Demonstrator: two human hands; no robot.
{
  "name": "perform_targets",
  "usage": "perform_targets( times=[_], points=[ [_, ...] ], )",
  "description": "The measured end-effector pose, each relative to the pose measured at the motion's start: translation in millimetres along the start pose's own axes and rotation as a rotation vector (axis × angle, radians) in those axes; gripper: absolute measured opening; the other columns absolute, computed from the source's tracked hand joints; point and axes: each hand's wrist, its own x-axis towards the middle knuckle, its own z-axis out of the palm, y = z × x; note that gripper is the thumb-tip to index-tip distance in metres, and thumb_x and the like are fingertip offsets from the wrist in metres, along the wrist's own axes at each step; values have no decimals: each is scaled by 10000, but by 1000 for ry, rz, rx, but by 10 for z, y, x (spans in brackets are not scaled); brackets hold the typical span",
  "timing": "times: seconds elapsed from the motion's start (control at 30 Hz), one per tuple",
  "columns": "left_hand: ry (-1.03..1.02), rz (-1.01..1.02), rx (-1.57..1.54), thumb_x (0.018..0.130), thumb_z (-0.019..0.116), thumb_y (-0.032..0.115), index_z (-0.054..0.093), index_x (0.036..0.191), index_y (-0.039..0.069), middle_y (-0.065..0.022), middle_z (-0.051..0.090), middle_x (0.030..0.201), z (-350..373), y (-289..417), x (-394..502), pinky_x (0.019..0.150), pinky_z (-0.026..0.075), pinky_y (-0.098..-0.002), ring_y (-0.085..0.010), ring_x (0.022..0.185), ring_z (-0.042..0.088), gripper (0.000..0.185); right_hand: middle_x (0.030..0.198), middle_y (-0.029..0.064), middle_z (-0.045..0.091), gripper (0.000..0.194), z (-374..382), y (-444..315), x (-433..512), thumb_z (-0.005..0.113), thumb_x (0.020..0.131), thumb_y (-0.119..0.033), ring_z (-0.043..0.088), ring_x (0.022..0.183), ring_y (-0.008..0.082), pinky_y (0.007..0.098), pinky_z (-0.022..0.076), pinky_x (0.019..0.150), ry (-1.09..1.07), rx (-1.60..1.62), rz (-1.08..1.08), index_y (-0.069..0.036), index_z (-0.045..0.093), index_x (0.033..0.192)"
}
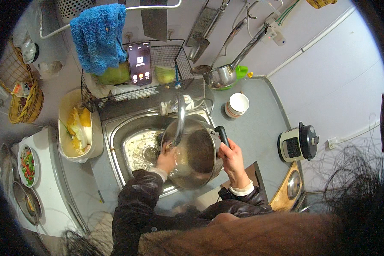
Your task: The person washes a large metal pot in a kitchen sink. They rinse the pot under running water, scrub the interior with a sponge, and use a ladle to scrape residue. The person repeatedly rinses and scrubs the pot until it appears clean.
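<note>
A deep stainless-steel pot (198, 153) is tilted over the right part of the steel sink (115, 144), its open mouth towards the left. My right hand (233, 160) grips the pot's black side handle (222, 135). My left hand (167, 160) is at the pot's left rim, below the end of the chrome faucet (181, 118); its fingers are partly hidden, so its hold cannot be told. Water shows beside this hand. Small food scraps lie in the sink's basin.
Left of the sink stands a lined bin (97, 150) with vegetable scraps. Behind are a wire basket (131, 96), a propped phone (140, 64) and a hanging blue towel (99, 38). Stacked bowls (239, 103), a saucepan (222, 78) and an electric pressure cooker (296, 143) are on the right.
</note>
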Motion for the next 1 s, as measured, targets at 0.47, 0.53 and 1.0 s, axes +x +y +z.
perform_targets(
  times=[0.47, 0.53, 1.0],
  points=[
    [-425, 276, -876, 896, 291, 497, 255, 1365, 308, -60, 192, 1446, 161, 63, -318, 1073, 30, -499, -293, 1331, 154, 506, 615, -61, 409, 260, 71, -71, -30, 560, 833, -114, 346, 534, 45, 195, 266, 491, 14, -55, 28, 26, 522, 1050],
    [-160, 305, -1580, 900, 296, 438, 288, 1357, 265, -34, 203, 1445, 107, -157, -263, 1085, 39, -469, -253, 1337, 151, 489, 616, -61, 408, 249, 78, -48, -20, 560, 835, -118, 344, 533, 45, 195, 268, 492, -12, -57, 22, 22, 519, 1038],
    [204, -21, -184, 881, 317, 226, 325, 1343, 130, -46, 117, 1468, 80, -204, 60, 1090, 63, -436, -276, 1355, 17, 472, 593, -51, 380, 179, 78, -58, 91, 529, 858, -119, 317, 502, 59, 215, 263, 483, 13, 28, 14, 2, 486, 983]
  ],
)
